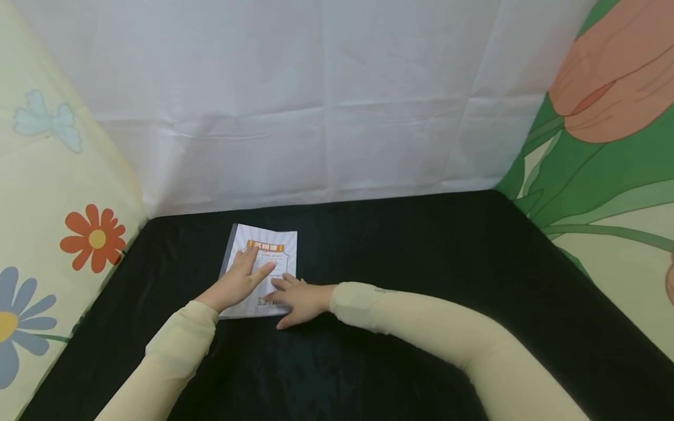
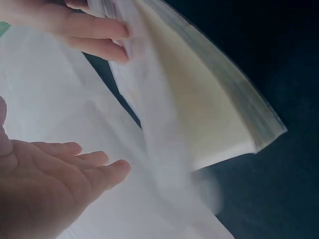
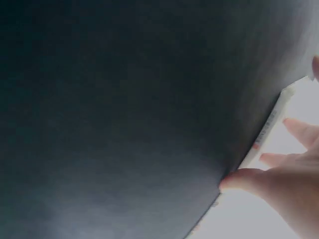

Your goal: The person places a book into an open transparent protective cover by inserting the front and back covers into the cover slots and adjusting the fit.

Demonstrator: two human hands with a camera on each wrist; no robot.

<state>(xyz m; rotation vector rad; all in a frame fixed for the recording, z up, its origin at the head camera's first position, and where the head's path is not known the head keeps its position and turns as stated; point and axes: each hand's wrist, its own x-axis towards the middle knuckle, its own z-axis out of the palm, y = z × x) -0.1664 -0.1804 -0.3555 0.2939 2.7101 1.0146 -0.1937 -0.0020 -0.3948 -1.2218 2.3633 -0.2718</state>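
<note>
A white book [image 1: 285, 260] with an orange title banner and a dark strip along its left side lies left of centre in the head view. My left hand [image 1: 238, 284] rests over its cover, fingers extended and thumb apart. At the lower right edge, my right hand [image 1: 302, 299] touches the book with spread fingers. The left wrist view shows a loose white sheet or cover [image 2: 159, 99] lifted from a thick block of pages [image 2: 209, 109], blurred, with fingers against it. In the right wrist view, the thumb meets the edge of the book [image 3: 266, 130].
Black cloth [image 1: 400, 245] covers the table under the book. A white curtain [image 1: 316, 105] hangs behind. Flower-printed panels stand at the left [image 1: 47, 193] and right [image 1: 621, 175] sides.
</note>
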